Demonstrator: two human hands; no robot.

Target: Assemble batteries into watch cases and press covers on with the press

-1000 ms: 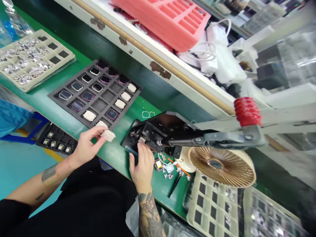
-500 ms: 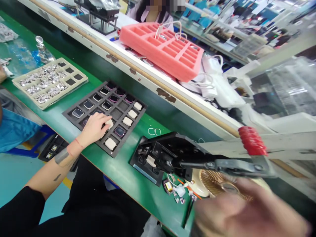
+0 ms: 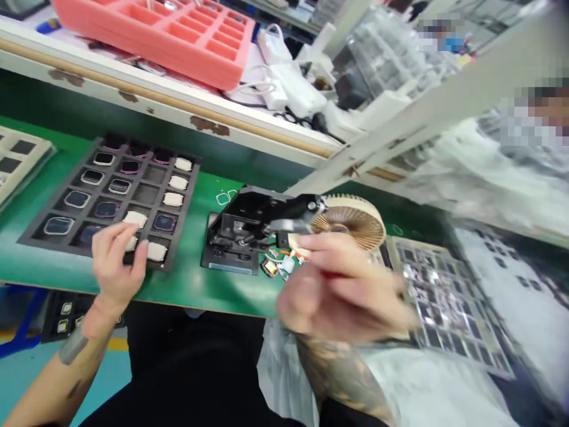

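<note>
My left hand is over the near part of a black foam tray, thumb and fingers apart around a cream watch-shaped piece in its cell. Whether the fingertips touch that piece I cannot tell. Dark-faced watch-shaped pieces and more cream ones fill many of the tray's cells. My right hand, smeared by motion, is closed around the lever handle of a black hand press; a bit of red grip shows between the fingers. The press bed is mostly hidden under its arm.
Behind the press lies a cream fan with a gold grille. Small loose parts are scattered beside the press. Thin frames lie behind it. A pink foam tray sits on the shelf above. At right is a tray of shiny parts.
The view has swung to the right. My right hand, earlier below the raised red handle, is now around it, and the lever has moved. My left hand stays over the tray, its fingers wider apart.
</note>
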